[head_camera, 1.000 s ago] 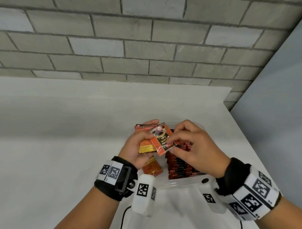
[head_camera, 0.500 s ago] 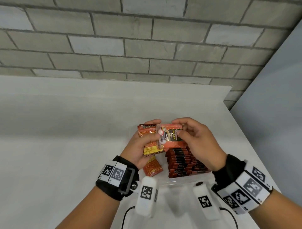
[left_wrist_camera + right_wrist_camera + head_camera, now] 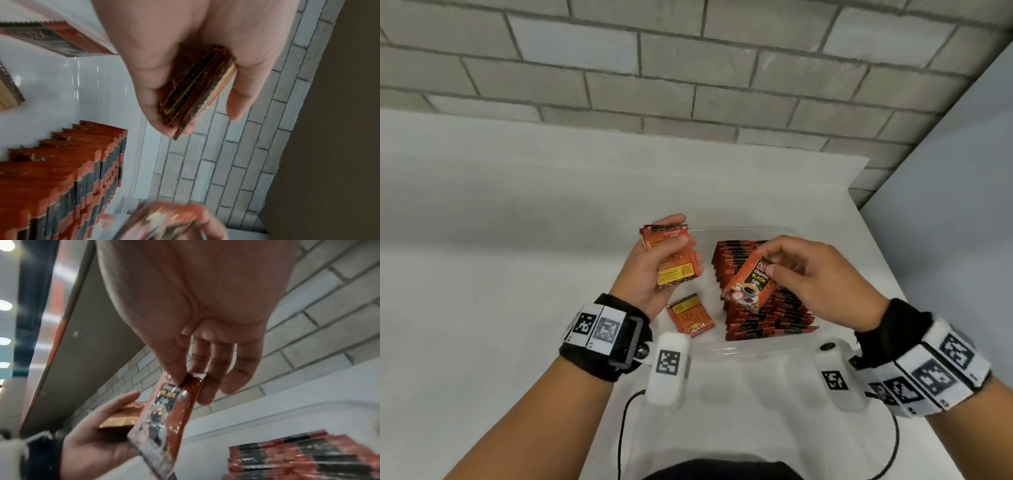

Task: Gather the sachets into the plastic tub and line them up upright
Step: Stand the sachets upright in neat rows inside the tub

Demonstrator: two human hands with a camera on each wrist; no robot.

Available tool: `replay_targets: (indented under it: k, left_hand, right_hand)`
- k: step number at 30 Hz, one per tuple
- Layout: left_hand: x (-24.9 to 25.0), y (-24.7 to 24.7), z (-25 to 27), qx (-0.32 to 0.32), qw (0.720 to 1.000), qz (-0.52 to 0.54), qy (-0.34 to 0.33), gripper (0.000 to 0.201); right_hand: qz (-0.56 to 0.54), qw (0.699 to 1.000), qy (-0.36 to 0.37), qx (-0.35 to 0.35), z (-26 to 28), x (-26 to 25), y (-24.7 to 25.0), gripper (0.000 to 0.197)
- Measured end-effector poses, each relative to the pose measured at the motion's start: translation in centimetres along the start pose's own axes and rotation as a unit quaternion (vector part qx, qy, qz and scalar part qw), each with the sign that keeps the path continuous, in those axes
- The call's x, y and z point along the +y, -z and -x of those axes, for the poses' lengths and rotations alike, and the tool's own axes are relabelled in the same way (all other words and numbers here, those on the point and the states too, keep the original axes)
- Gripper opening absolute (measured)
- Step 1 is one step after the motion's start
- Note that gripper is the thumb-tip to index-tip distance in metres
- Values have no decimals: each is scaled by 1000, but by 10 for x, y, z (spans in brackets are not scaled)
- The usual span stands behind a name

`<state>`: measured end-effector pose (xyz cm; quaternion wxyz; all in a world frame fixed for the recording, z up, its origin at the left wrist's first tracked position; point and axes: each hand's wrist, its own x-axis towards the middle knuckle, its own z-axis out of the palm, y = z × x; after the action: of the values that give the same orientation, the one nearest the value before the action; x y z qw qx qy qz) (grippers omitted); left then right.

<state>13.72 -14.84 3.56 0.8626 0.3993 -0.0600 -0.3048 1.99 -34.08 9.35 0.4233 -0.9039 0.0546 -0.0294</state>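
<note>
My left hand (image 3: 657, 263) grips a small stack of orange-red sachets (image 3: 671, 260) over the left end of the clear plastic tub (image 3: 753, 347); the left wrist view shows the stack's edges (image 3: 197, 91) between thumb and fingers. My right hand (image 3: 804, 274) pinches one sachet (image 3: 751, 284) by its top edge above the row of upright sachets (image 3: 767, 318) filling the tub's right side. In the right wrist view that sachet (image 3: 168, 417) hangs from thumb and forefinger. One loose sachet (image 3: 690, 317) lies flat in the tub's left part.
The tub stands on a white table (image 3: 517, 240) near its right edge, beside a grey panel (image 3: 945, 205). A brick wall (image 3: 688, 68) runs along the back. Cables (image 3: 621, 431) trail from the wrist cameras toward my body.
My right hand pulled one sachet off the left hand's stack and carried it right and down over the upright row. The hands have separated; the left keeps the stack.
</note>
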Motion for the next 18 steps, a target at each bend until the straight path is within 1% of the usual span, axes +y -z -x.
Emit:
replay_targets:
  k: [4,8,11,13,18]
  left_hand:
    - [2,9,1,8,1000,-12,-1,38]
    - [1,12,1,16,1000,-25,6,37]
    - [-1,13,2,21,999,-33,11,37]
    - [-3,14,1,23,999,-35,15,36]
    - [-6,12,0,17,999,-35,17,35]
  right_hand:
    - [84,993,13,-80,12,10,-5,23]
    - [143,980,-5,-137,15,20,-14,25]
    - [177,966,-4,-186,15,22,-19,26]
    - [217,958,9,-187,14,24,-24,25]
    - [261,950,12,-172,15,25,-33,19]
